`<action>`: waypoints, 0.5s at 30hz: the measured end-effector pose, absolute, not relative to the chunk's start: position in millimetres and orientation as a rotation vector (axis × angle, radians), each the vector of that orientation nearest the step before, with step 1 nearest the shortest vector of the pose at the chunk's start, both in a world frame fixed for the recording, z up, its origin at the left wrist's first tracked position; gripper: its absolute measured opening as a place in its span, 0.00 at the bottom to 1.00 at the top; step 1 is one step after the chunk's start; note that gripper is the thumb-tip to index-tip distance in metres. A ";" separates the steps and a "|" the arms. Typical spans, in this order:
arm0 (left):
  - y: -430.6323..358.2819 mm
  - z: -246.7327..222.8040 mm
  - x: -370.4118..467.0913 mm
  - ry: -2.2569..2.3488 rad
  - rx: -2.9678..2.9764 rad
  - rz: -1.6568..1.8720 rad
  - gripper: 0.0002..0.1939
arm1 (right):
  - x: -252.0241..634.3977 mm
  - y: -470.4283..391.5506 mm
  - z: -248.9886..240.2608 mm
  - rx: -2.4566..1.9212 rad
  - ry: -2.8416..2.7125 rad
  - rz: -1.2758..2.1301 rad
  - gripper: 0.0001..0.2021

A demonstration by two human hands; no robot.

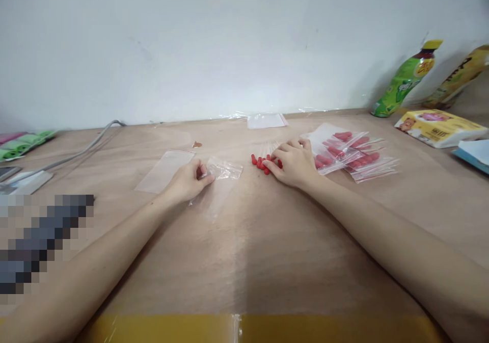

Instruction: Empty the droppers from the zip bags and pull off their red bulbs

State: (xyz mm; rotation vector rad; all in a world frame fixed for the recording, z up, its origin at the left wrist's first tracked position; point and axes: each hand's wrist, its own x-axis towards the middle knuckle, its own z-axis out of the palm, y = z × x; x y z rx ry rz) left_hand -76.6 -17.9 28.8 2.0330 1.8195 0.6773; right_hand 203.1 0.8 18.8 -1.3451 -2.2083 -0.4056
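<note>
1. Nearest, well short of both grips, a yellow strip (171,328) runs along the edge of the counter (214,282).
2. Left grip (188,180): thumb and forefinger appear pinched on the edge of a crumpled clear bag (226,169), which spreads to the right of that grip. A light, steady pinch should serve best, since such thin film would probably crease or slide easily.
3. Just behind the left grip lies a flat clear bag (158,174); whether the hand touches it cannot be told.
4. Right grip (296,162): the fingers are curved and partly spread over the counter, with the thumb at the loose red pieces (266,171). Whether the fingers have closed on any piece is hidden. Low, cupped fingertips would likely keep the small pieces from rolling, and taking few at once should be surer.
5. Those pieces sit in a cluster under and left of the right grip, between the two hands.
6. Just right of the right grip, clear bags with red pieces inside (359,155) overlap in a pile.
7. Beyond the right grip, slightly to its left, another flat bag (266,121) lies near the wall (229,47).
</note>
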 end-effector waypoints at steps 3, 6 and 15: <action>-11.7 40.0 -85.7 1.982 1.977 0.757 0.11 | 207.6 3.8 24.2 -1.420 -2.150 -0.430 0.17; -2.3 53.2 -110.0 2.324 1.897 0.778 0.11 | 222.9 11.8 39.1 -1.677 -2.076 -0.460 0.15; 15.8 34.9 -157.1 2.587 1.900 0.461 0.13 | 273.0 28.8 63.6 -2.499 -1.904 -0.264 0.24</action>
